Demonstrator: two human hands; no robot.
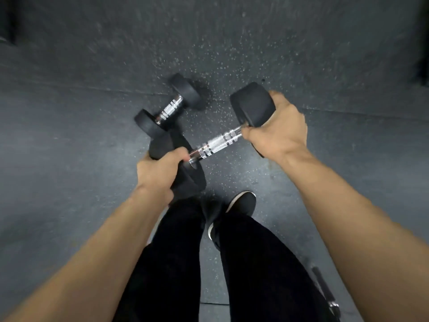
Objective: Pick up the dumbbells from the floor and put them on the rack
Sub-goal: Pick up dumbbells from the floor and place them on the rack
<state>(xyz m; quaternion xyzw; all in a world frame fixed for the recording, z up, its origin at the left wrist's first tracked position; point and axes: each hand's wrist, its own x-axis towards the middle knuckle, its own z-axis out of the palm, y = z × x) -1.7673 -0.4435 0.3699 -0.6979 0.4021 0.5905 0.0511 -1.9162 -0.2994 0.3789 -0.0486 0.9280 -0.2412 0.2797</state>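
Hidden under left hand [157, 170] and right hand [276, 131]: parts of held dumbbell [216, 145] heads. Cut by lower right frame edge: blurred dark bar [325, 291]. Smeared: floor [69, 112] at corners.
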